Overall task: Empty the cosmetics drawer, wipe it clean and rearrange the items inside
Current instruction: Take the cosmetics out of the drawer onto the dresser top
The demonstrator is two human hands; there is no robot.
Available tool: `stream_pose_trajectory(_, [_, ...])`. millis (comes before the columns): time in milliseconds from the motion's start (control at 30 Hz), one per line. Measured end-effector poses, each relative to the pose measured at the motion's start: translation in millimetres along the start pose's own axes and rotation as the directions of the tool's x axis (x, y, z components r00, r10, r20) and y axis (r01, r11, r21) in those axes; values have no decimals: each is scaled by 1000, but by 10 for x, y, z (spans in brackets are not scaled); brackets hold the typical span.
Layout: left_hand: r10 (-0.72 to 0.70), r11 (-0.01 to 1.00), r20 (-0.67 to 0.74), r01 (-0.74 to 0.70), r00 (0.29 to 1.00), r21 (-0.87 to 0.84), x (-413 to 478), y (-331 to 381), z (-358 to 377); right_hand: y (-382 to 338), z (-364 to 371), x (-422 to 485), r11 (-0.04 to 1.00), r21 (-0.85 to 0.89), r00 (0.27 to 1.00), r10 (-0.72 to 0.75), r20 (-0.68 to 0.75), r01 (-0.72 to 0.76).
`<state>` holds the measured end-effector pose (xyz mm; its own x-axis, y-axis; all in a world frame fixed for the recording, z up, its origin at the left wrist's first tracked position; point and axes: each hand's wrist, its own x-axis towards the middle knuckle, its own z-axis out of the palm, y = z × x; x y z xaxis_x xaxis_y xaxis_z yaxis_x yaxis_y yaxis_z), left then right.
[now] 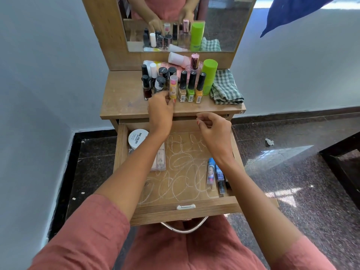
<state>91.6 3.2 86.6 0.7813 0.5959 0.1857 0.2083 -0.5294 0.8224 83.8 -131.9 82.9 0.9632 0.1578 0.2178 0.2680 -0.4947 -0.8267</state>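
The drawer (214, 205) is pulled fully out under the top (120, 98) of the dressing table. Some things are left in it. A white jar (137, 138) lies in the back left corner. A flat clear pack (161, 159) lies just beside it and is partly covered by the left forearm. Two blue tubes (214, 172) lie side by side at the right wall. White scribbles (181, 164) are seen on the bare bottom.

The left hand (160, 110) is stretched to the front of the top. A small yellow and pink stick (173, 87) stands upright there, and its lower part is pinched between the thumb and the fingertips. The stick stands in the front row, between dark-capped bottles (191, 84) on both sides. A green can (209, 75) stands behind the row at the right, touching a folded checked cloth (226, 88).

The right hand (214, 129) is held above the back edge of the drawer. Its fingers are loosely curled, the thumb close to the forefinger, and nothing is held in it.

The bottles and both hands are reflected in the mirror (224, 22).
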Motion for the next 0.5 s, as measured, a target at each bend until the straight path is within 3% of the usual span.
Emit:
stream_pose_trajectory(400, [22, 998, -50, -25, 999, -65, -324, -125, -68, 274, -265, -119, 993, -120, 987, 29, 159, -10])
stream_pose_trajectory(500, [89, 990, 8, -87, 996, -112, -518, -152, -33, 320, -326, -150, 989, -150, 977, 35, 211, -3])
